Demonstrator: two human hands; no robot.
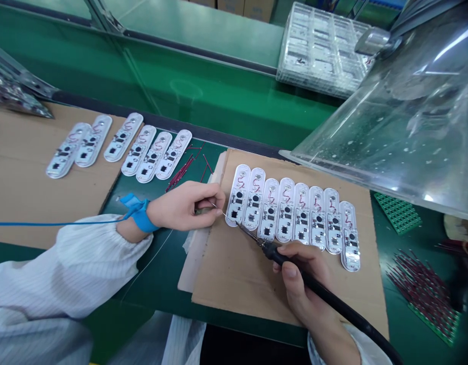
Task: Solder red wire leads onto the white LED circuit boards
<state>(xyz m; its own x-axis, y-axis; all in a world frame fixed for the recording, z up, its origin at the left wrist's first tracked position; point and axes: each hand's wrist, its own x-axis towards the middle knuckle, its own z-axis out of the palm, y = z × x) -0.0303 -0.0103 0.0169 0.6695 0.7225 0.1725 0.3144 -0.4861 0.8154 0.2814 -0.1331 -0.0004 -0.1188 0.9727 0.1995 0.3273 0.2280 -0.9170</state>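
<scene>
My right hand [303,276] is closed round a black soldering iron [279,256]. Its tip touches the lower end of the leftmost board in a row of several white oblong circuit boards [295,213] lying on a cardboard sheet [234,268]. My left hand [188,205] pinches a thin solder wire [218,208] and feeds it to the same spot. A blue wrist strap [140,213] with a blue cord sits on my left wrist.
Several more boards [120,147] lie to the left, some on a second cardboard sheet [17,167]. Loose red wires [183,170] lie between. A clear plastic hood [401,116] overhangs the right. Clear trays [321,50] stand behind it. More red wires [424,291] rest on a green grid mat.
</scene>
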